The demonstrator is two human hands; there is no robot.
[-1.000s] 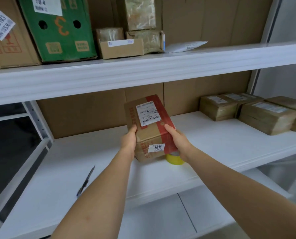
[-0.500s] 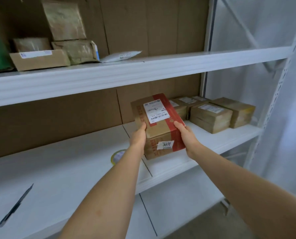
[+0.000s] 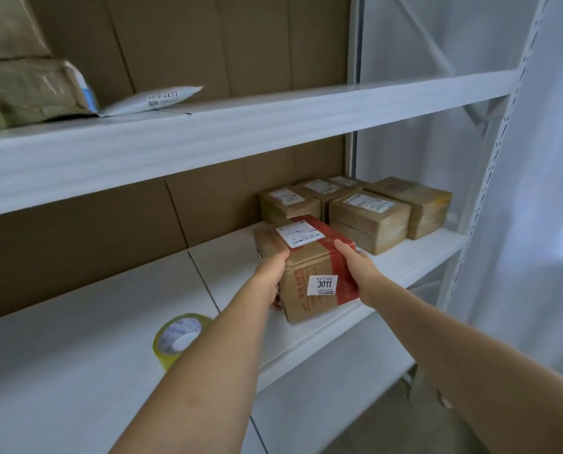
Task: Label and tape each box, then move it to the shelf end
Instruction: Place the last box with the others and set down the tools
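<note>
Taking the 3011 box [image 3: 306, 267] as the landmark: well to its left and above, on the upper shelf [image 3: 240, 132], lie plastic-wrapped parcels [image 3: 27, 90] and a white mailer [image 3: 155, 99]. Below and to the left of the box, the yellow tape roll [image 3: 178, 339] lies on the white shelf [image 3: 77, 339], partly behind the left forearm.

The left hand [image 3: 272, 271] presses the box's left face, thumb on top and fingers wrapped round the side; how tightly the hidden fingers close cannot be told. The box itself, brown card with a red band, a barcode label on top and the 3011 sticker on its near face, now sits low at the shelf surface, near the front edge. A second ago it was held up in the air further left, with the tape roll just behind it; half a second ago it was still raised and partway across. So the carry toward the shelf end is nearly done, and the label and tape already show on it.

The right hand [image 3: 360, 273] clasps the box's right face, thumb over the red band.

Just behind and to the right of the box stands the cluster of finished boxes [image 3: 368, 221], all closed and labelled, at the shelf end; their contents are not visible. The 3011 box is near them, probably not yet touching.
</note>
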